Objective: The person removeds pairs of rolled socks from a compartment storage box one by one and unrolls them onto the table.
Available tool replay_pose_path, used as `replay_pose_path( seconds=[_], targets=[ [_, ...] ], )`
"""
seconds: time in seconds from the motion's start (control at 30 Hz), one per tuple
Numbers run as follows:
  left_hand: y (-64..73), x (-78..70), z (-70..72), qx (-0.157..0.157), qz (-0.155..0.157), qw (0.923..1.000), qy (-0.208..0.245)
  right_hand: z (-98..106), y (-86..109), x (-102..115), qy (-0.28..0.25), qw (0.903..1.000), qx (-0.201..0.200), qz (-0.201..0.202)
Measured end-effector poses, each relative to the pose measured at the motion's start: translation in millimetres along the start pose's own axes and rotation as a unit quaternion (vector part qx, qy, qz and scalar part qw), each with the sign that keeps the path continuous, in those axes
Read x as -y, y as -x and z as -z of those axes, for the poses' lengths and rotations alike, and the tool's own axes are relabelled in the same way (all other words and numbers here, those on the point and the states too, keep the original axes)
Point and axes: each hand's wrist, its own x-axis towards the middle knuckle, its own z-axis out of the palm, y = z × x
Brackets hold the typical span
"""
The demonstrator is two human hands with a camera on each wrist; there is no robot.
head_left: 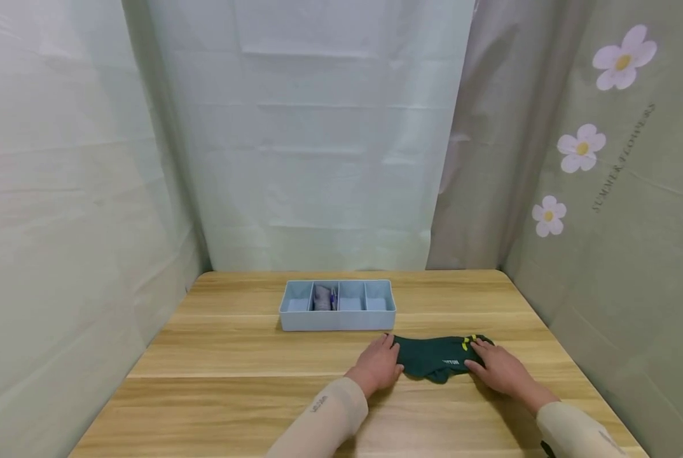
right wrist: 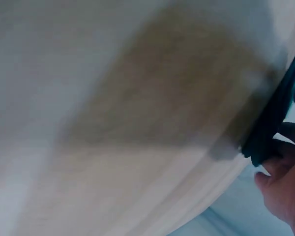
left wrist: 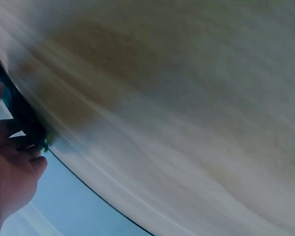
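A dark green sock (head_left: 433, 356) with white lettering and yellow marks lies stretched sideways on the wooden table, its heel bulging toward the near side. My left hand (head_left: 379, 364) rests on the sock's left end, fingers relaxed over the edge. At the other end, my right hand (head_left: 497, 367) lies with spread fingers on the yellow-marked part. The left wrist view shows the left hand (left wrist: 14, 172) at the dark cloth (left wrist: 24, 115), partly cut off by the frame. In the right wrist view, fingertips of the right hand (right wrist: 285, 182) touch the sock (right wrist: 270, 123).
Behind the sock stands a pale blue box (head_left: 338, 321) divided into several compartments. A rolled greyish purple bundle (head_left: 323, 298) sits in its second compartment from the left. Light curtains (head_left: 330, 159) surround the table (head_left: 215, 356) at the back and sides; the right one has printed flowers.
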Motion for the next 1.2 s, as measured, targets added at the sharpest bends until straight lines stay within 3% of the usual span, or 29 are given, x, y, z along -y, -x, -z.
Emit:
replay_pose_path(
  seconds=[0.17, 0.27, 0.4, 0.63, 0.9, 1.2],
  targets=[
    [-0.9, -9.4, 5.0, -0.029, -0.01, 0.9992, 0.026, 5, -11.8, 5, 0.0, 0.9977, -0.045, 0.052],
    [-2.7, -15.7, 1.0, -0.059, -0.009, 0.9982, 0.01, 7, -13.6, 5, -0.026, 0.9975, -0.004, 0.066],
    [-5.2, -18.8, -4.2, -0.085, -0.001, 0.9963, -0.011, 4, -9.2, -1, -0.063, 0.9958, 0.054, 0.038],
    [-9.3, -15.9, -2.6, -0.068, 0.0, 0.9973, -0.027, 0, 5.8, 1, -0.068, 0.9966, 0.046, 0.008],
    [-14.7, -15.1, -8.0, -0.094, 0.026, 0.9941, -0.048, -2, 16.0, 3, -0.052, 0.9976, 0.035, -0.029],
    [-21.6, -15.4, -2.7, -0.062, 0.025, 0.9967, -0.046, 6, 13.2, 8, -0.024, 0.9992, 0.018, -0.027]
  ],
)
